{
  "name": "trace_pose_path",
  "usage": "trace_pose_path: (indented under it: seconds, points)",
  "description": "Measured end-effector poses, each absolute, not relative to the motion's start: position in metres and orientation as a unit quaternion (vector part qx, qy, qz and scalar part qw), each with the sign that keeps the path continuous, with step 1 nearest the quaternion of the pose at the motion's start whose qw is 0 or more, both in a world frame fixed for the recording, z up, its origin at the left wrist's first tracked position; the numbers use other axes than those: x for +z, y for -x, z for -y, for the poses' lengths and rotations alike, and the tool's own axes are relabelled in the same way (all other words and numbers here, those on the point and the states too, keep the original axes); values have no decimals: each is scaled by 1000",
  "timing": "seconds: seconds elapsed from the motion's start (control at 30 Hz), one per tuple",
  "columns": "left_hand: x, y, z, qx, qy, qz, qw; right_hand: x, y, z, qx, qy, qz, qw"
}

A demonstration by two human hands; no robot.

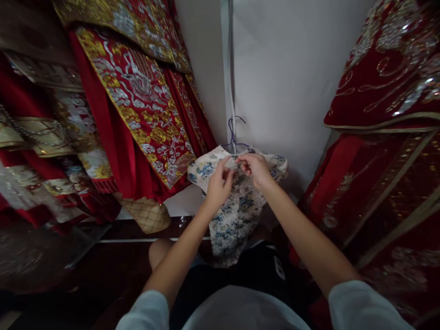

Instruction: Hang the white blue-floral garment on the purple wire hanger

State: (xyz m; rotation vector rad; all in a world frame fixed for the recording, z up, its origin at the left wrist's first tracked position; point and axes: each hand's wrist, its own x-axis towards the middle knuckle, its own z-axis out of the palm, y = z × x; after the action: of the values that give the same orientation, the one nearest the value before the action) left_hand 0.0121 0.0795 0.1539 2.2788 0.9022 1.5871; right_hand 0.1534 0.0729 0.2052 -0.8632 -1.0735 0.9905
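Note:
A white garment with a blue floral print (pixel 228 224) hangs on a purple hanger (pixel 233 133) in front of me. My left hand (pixel 221 179) is at the left of its neckline, fingers bent and fingertips against the collar cloth. From the other side, my right hand (pixel 252 166) is closed, with its thumb and forefinger pinching the collar edge. Both sets of fingertips are close together at the front of the neck, just below the hanger. What exactly lies between them is too small and dark to make out.
A pale vertical strip (pixel 228 59) runs down the white wall (pixel 275 68) behind the hanger. Red and gold embroidered costumes (pixel 137 101) hang at the left, and beaded red garments (pixel 385 91) at the right. A gold quilted piece (pixel 147 213) hangs low at left, above a dark floor.

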Motion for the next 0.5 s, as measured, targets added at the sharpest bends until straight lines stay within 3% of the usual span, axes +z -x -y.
trace_pose_path:
  seconds: [0.13, 0.3, 0.4, 0.5]
  points:
    - [204, -21, -101, 504, -817, -282, 17, 200, -156, -80, 378, 377, 495, 685]
    - [218, -19, -102, 560, -776, -291, -15, 161, -144, -98, 331, 407, 478, 705]
    - [216, 7, -114, 695, -643, -315, 69, 131, -135, -97, 372, 421, 455, 691]
    - [200, 44, -135, 812, -427, -305, 254, 111, -130, -85, 415, 427, 427, 681]
